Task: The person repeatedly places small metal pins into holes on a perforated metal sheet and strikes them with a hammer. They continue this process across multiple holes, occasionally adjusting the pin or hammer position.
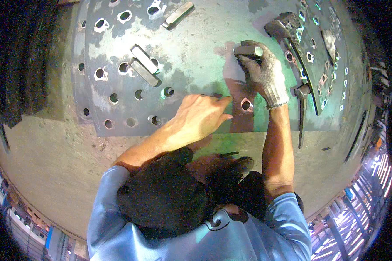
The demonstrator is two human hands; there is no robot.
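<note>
Right now I am gripping a short metal bar (248, 51) in my gloved right hand (262, 74). My bare left hand (203, 116) is resting flat, fingers loosely spread, on the perforated steel plate (191, 52), holding nothing.

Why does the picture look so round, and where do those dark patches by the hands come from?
Head view: a fisheye lens bends the metal plate edges and blackens the corners; light casts shadows of the left hand and gloved right hand onto the plate; bright glare at lower right.
</note>
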